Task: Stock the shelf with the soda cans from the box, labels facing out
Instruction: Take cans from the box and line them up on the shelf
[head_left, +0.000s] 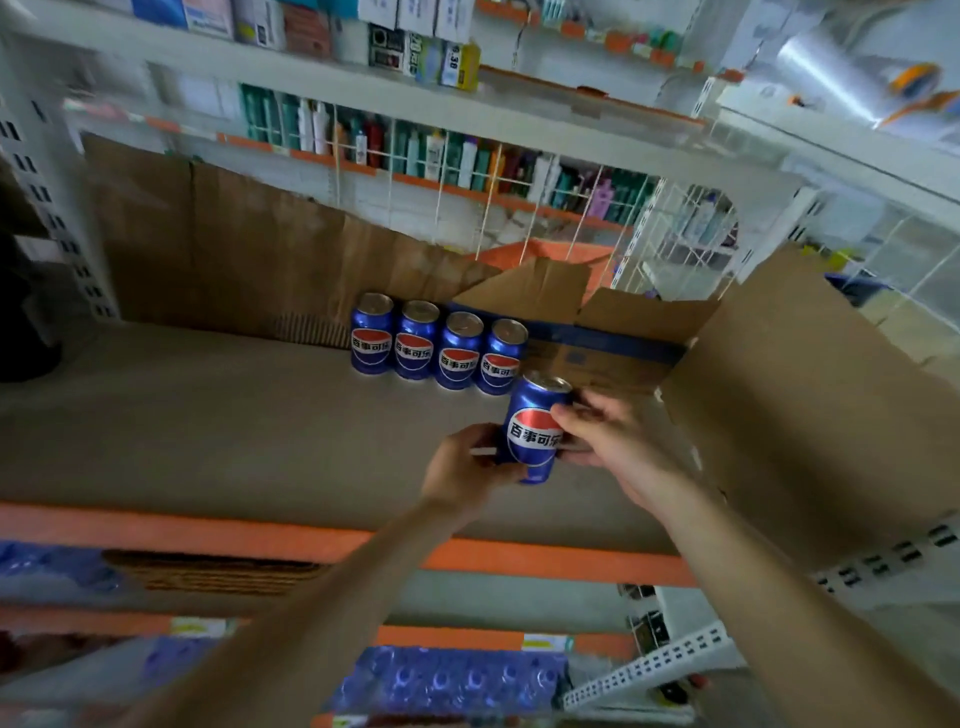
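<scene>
Can (535, 431) held by both hands: left hand (465, 470) cups its base, right hand (605, 436) fingers (566, 415) wrap its side, label facing near. Set it upright right of the row of four (436, 345), keep logo out. Shelf (208, 415) brown, box (779, 395) right, cardboard backing (234, 249) far.

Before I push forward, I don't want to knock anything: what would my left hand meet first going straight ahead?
Likely the rightmost can of the row; the left hand points there, though depth is unclear.
</scene>
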